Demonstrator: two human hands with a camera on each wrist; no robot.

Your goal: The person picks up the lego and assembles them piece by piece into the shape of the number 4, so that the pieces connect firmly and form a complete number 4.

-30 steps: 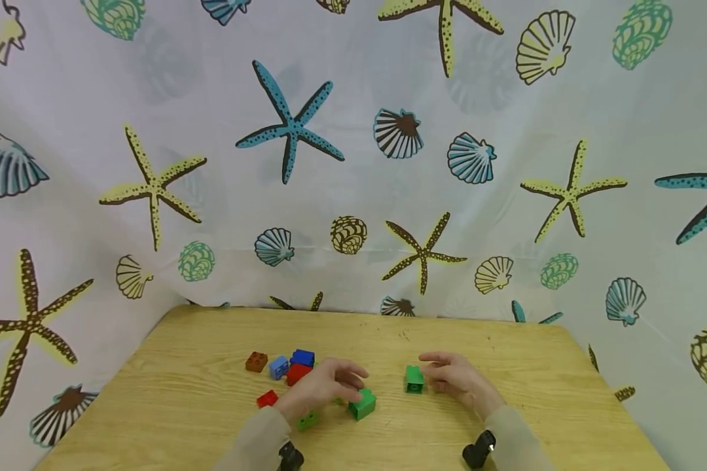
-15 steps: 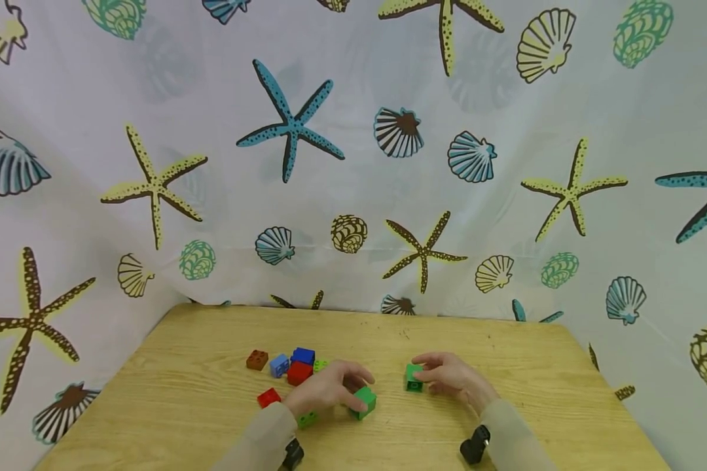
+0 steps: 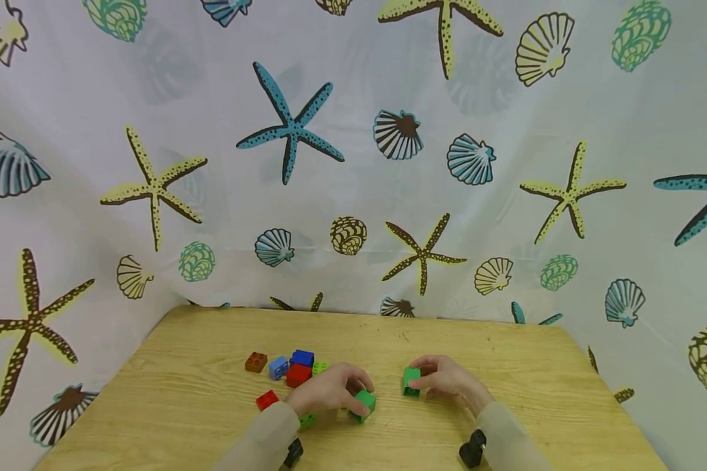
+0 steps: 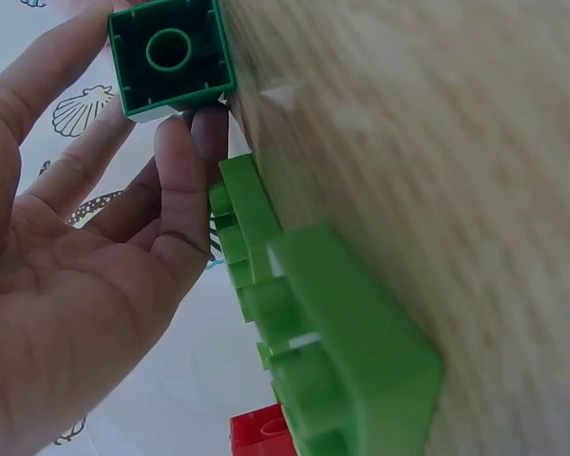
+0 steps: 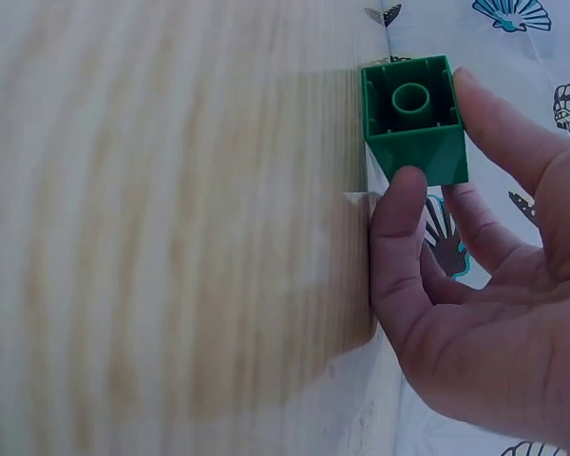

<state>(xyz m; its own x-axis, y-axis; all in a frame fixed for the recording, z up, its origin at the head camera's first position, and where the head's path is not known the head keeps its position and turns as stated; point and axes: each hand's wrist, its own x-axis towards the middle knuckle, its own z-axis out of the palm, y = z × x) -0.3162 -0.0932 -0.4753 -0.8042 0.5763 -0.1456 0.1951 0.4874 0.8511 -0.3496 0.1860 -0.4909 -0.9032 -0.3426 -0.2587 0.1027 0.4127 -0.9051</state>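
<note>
- Fingers of the left hand (image 3: pixel 330 387) pinch the left green block (image 3: pixel 368 398); those of the right hand (image 3: pixel 448 379) pinch the right green block (image 3: pixel 411 374).
- Brown block (image 3: pixel 256 362): on the table (image 3: pixel 194 405), left of the left green block and beyond it.
- Small red block (image 3: pixel 267 400): left of the left green block, about level with it.
- Light blue block (image 3: pixel 279 367), big red block (image 3: pixel 298 375) and dark blue block (image 3: pixel 303 358): close together, left of the left green block and beyond it.
- Near lime block (image 3: pixel 308 421): left of the left green block, partly hidden by the left arm.
- Far lime block (image 3: pixel 321 368): beyond the left green block, a little left.
- Left green block: hollow underside towards the left wrist camera.
- Right green block: right of the left green block, slightly beyond, its hollow underside towards the right wrist camera.
</note>
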